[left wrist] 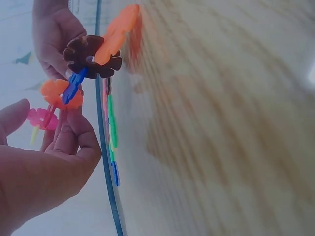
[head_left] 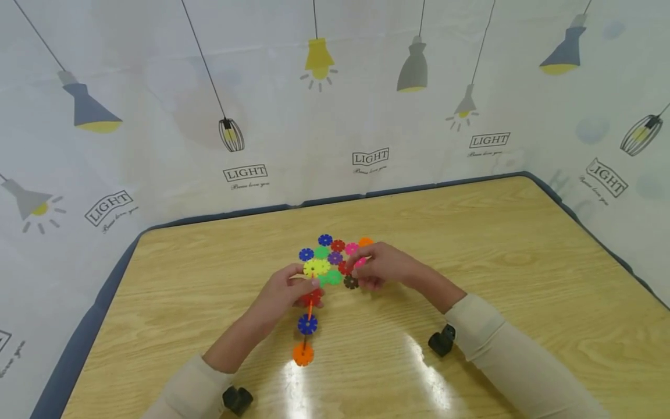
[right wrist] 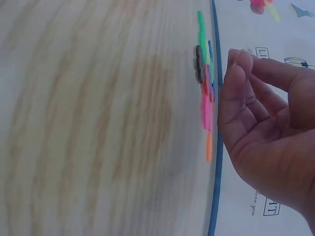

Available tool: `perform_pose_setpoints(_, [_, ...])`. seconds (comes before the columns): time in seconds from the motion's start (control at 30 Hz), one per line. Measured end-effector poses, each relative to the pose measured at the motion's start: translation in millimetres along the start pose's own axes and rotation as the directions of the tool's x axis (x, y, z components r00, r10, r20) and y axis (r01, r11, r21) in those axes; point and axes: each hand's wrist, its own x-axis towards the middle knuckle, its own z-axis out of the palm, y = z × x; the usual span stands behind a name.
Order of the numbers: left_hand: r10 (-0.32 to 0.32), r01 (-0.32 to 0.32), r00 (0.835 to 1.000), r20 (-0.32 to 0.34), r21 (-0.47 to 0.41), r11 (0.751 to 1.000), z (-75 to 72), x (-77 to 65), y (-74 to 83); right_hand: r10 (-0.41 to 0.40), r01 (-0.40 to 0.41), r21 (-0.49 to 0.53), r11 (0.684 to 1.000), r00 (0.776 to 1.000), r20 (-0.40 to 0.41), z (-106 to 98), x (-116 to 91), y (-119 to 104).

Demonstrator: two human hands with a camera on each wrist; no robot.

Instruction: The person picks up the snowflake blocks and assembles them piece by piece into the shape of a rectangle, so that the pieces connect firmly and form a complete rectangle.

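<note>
- A pale backdrop (head_left: 293, 134) printed with hanging lamps and the word LIGHT stands behind a wood-grain table (head_left: 523, 262), whose far and side edges are lined by a dark blue strip (head_left: 251, 213).
- The left hand (head_left: 285, 294), at the middle of the table, pinches a chain (head_left: 307, 324) of slotted plastic discs between thumb and fingers, on a part with red, pink and orange discs.
- From that grip the chain runs toward the table's near edge: a blue disc, a dark brown one, then an orange end disc (head_left: 303, 354), joined at angles to one another.
- Loose discs (head_left: 335, 258) lie flat in a close cluster between the hands and the far edge; blue, green, purple, red, pink and yellow show there.
- An orange disc (head_left: 366, 241) marks the cluster's far right end, a dark brown disc (head_left: 351, 281) the side toward the near edge.
- The right hand (head_left: 384, 266) is at the cluster's right part, fingers bent, bare thumb and fingertips meeting; whether they touch a disc cannot be told.
- Both arms wear cream sleeves (head_left: 523, 355), with a small black device (head_left: 442, 340) at each cuff.
</note>
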Motion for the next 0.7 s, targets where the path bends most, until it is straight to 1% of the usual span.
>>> perform_pose_setpoints(0.1, [-0.004, 0.004, 1.0, 0.006, -0.015, 1.0, -1.1, -1.3, -1.3, -0.001, 0.001, -0.029, 1.0, 1.0, 0.018, 1.0, 2.5, 5.4])
perform_pose_setpoints(0.27, [-0.03, 0.03, 0.999, -0.014, -0.036, 0.999, -1.7, -2.2, -0.9, 0.0, 0.003, -0.094, 0.996, 1.0, 0.031, 3.9, 4.8, 9.8])
perform_pose_setpoints(0.4, [-0.035, 0.035, 0.999, -0.006, -0.049, 0.998, -2.9, -2.8, -0.6, -0.021, 0.027, -0.148, 0.989, 0.999, 0.041, 8.0, 5.8, 11.8])
perform_pose_setpoints(0.47, [-0.036, 0.035, 0.999, -0.008, -0.058, 0.998, -3.2, -2.9, -0.5, -0.033, 0.04, -0.188, 0.981, 0.999, 0.043, 9.8, 6.9, 12.7])
perform_pose_setpoints(0.53, [-0.041, 0.039, 0.999, -0.024, -0.065, 0.997, -3.1, -2.7, -0.5, -0.034, 0.042, -0.235, 0.971, 0.999, 0.04, 11.2, 7.7, 12.0])
perform_pose_setpoints(0.7, [-0.028, 0.023, 0.998, -0.054, -0.084, 0.996, -3.3, -1.7, -0.3, -0.006, 0.012, -0.354, 0.935, 1.0, 0.018, 13.1, 9.9, 7.3])
